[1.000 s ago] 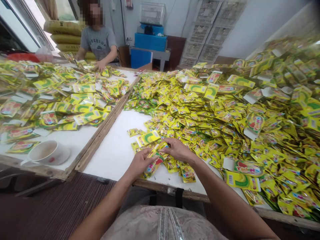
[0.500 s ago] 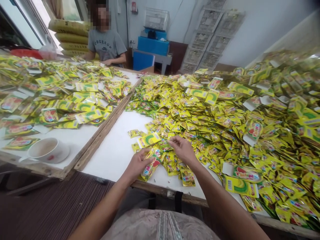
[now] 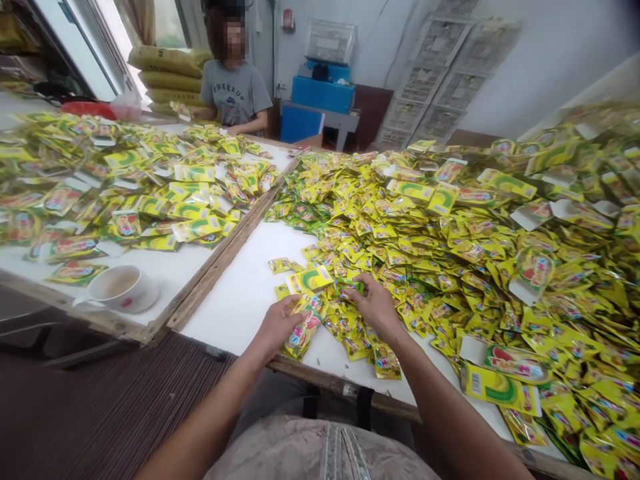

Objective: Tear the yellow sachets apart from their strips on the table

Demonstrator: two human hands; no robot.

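Wall (image 3: 540,40), upper right: pale blue-grey. Upper left: white frame (image 3: 75,47) of a window or door, daylight bright beside it; tan curtain (image 3: 143,23) to its right. Upper centre: grey stand (image 3: 346,121) bearing blue box (image 3: 323,95); stacked pale crates (image 3: 419,81) to its right. Floor (image 3: 190,393), lower left: dark, finely striped. White tabletop (image 3: 225,280), centre: worn wooden edging.

A green sachet (image 3: 349,285) now in the right grip (image 3: 376,307)

Your packets (image 3: 380,230): glossy, crinkled plastic film
Your boxes (image 3: 503,387): smooth, shiny card
Tabletop (image 3: 235,287): smooth, matt
Rails (image 3: 207,273): rough, worn wood
Mug (image 3: 125,300): smooth, glossy
Your shirt (image 3: 285,447): wrinkled, matt cloth
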